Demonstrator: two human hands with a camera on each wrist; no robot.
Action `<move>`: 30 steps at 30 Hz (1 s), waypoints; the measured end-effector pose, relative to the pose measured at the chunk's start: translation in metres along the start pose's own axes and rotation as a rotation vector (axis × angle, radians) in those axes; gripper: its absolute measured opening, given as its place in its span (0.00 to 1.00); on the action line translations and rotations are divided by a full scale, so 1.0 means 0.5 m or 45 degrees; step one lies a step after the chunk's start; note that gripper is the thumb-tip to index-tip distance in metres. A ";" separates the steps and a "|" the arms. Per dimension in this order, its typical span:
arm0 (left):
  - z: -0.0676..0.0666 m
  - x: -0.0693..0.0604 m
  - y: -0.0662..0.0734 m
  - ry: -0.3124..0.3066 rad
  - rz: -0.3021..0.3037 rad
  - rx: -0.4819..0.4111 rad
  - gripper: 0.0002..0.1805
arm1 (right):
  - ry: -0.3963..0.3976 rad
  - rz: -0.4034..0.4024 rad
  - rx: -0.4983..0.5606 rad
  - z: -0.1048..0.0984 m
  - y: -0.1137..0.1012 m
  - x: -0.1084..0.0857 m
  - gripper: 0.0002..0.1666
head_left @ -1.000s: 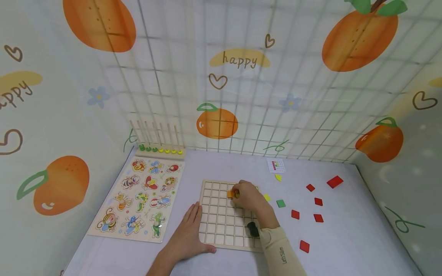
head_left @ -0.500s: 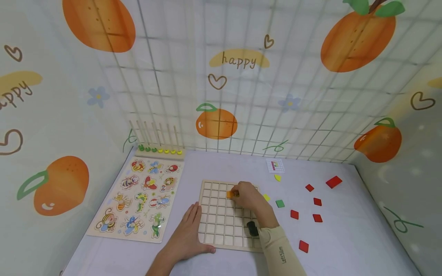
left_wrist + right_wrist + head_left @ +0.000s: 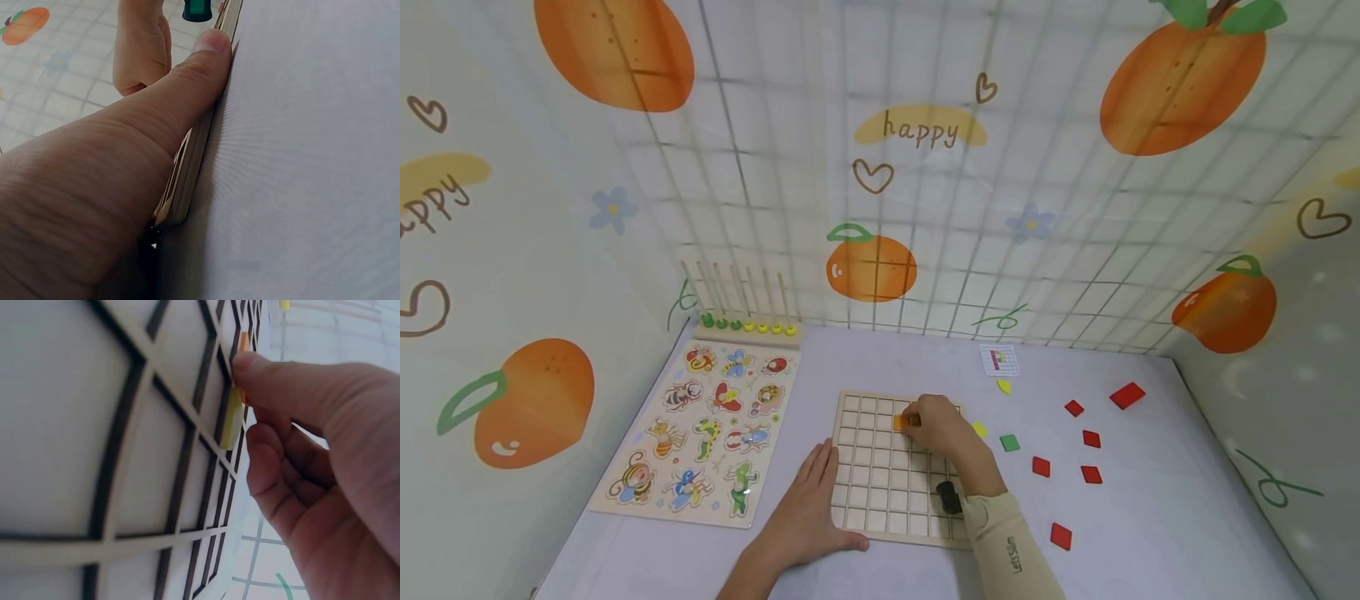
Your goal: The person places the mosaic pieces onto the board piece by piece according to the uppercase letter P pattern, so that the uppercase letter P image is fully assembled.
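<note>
A wooden grid board point(image 3: 880, 477) lies in the middle of the table. My left hand point(image 3: 805, 508) rests against its left edge with straight fingers, and the thumb point(image 3: 194, 69) lies along the near edge. Over the board's far rows, my right hand point(image 3: 942, 427) pinches an orange tile point(image 3: 898, 423) at a cell. In the right wrist view the thumb covers part of the orange tile point(image 3: 244, 342). A yellow tile point(image 3: 232, 422) sits on the grid right beside it, mostly hidden by the hand in the head view.
Several red tiles point(image 3: 1041, 467) lie scattered at the right, with a green tile point(image 3: 1010, 442), yellow pieces point(image 3: 1004, 387) and a red block point(image 3: 1127, 396). A pattern card point(image 3: 999, 360) lies at the back. An insect puzzle point(image 3: 696, 433) and a pegged bead rack point(image 3: 748, 332) occupy the left.
Almost nothing differs. The right hand has settled very slightly lower at the orange tile; the left hand stays at the board's edge.
</note>
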State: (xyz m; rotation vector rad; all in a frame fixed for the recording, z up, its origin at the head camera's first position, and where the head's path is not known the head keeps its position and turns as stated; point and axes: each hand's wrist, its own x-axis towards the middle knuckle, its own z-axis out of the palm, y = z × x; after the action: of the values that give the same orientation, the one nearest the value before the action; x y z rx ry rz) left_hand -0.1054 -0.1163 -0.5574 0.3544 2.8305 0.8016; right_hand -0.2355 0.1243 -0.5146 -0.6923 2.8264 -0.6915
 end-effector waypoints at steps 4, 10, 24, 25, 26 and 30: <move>0.001 0.001 -0.001 -0.005 -0.004 -0.002 0.83 | -0.007 0.010 0.005 0.002 0.000 -0.001 0.10; 0.003 0.000 -0.003 -0.009 -0.003 -0.001 0.83 | 0.005 0.024 0.006 0.009 0.008 -0.006 0.14; 0.000 0.003 -0.005 0.012 0.011 0.002 0.84 | 0.129 0.233 0.078 -0.052 0.082 -0.057 0.21; 0.001 0.003 -0.005 0.012 0.011 0.003 0.84 | 0.138 0.254 0.073 -0.058 0.094 -0.063 0.22; 0.001 0.003 -0.005 0.012 0.010 0.004 0.84 | 0.148 0.279 0.067 -0.065 0.107 -0.071 0.22; 0.002 0.003 -0.005 0.006 0.007 0.003 0.84 | 0.185 0.372 0.035 -0.096 0.161 -0.109 0.23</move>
State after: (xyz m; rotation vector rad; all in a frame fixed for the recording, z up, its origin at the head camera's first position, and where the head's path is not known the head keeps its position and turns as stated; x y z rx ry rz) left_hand -0.1072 -0.1173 -0.5595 0.3617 2.8368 0.8009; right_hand -0.2319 0.2326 -0.5080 -0.2233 2.9530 -0.7531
